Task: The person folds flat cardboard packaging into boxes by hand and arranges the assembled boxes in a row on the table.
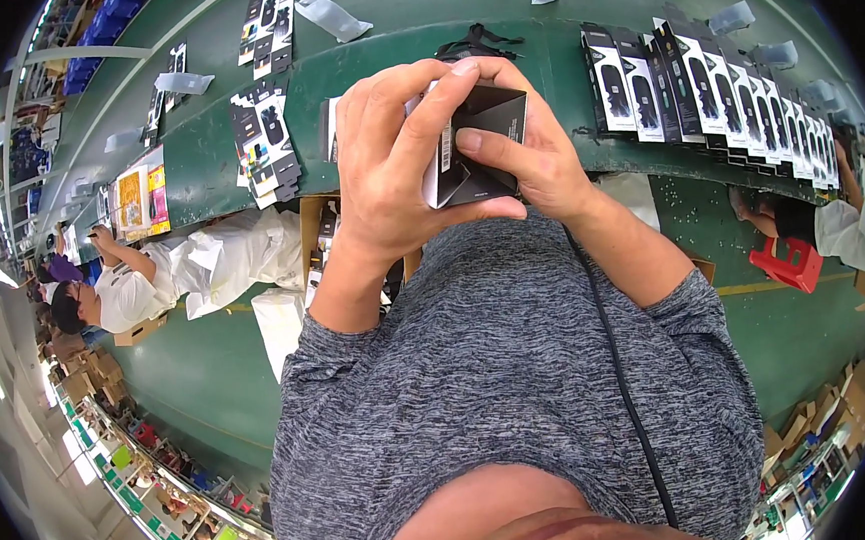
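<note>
While the workshop floor [200, 387] spread at lower left, a green bench [205, 166] crossed the upper frame. Boxes [709, 90] stood closely rowed at upper right, perhaps for mutual support; cartons [265, 141] overlapped flat at upper left, likely saving space. At upper centre, the left hand [389, 148] and right hand [543, 162] clamped 1 open-ended box [502, 110], the right thumb [494, 150] at its opening, probably bracing its walls.

A wide fisheye head camera looks down from close above the shirt [499, 366], facing the left hand [390, 158] and right hand [542, 162], with the bench [368, 59] beyond.
</note>
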A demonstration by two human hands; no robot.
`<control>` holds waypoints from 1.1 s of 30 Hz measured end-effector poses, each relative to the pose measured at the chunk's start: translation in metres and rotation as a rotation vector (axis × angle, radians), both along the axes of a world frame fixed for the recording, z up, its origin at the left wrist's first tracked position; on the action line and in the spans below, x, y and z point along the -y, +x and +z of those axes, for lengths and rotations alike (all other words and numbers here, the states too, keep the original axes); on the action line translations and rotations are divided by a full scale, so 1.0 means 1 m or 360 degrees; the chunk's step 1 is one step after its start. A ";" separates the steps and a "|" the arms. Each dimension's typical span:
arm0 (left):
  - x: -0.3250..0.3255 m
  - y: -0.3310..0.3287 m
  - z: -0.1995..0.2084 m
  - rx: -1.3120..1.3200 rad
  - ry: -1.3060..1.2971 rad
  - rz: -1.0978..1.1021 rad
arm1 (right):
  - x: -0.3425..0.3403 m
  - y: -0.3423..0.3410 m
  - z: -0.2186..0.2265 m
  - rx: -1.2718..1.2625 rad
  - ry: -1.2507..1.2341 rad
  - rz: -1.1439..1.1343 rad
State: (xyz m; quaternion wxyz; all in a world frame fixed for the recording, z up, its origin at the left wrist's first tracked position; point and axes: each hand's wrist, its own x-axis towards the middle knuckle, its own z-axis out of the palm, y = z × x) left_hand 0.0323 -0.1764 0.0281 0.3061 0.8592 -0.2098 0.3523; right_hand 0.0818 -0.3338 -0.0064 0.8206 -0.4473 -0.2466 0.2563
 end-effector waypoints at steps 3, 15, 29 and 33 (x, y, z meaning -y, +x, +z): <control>-0.005 -0.001 0.006 -0.0073 0.0008 -0.0102 | 0.003 0.006 -0.007 0.0010 0.0189 0.0139; -0.010 0.012 0.000 -0.0411 -0.0118 -0.0337 | 0.011 0.000 -0.030 0.0108 -0.0073 -0.0066; 0.120 0.084 -0.086 -0.0514 0.0862 -0.0910 | 0.150 -0.010 -0.116 -0.0711 -0.0145 -0.0508; 0.188 0.119 -0.121 -0.0752 0.0910 -0.0878 | 0.195 0.002 -0.165 -0.0873 0.0004 -0.1070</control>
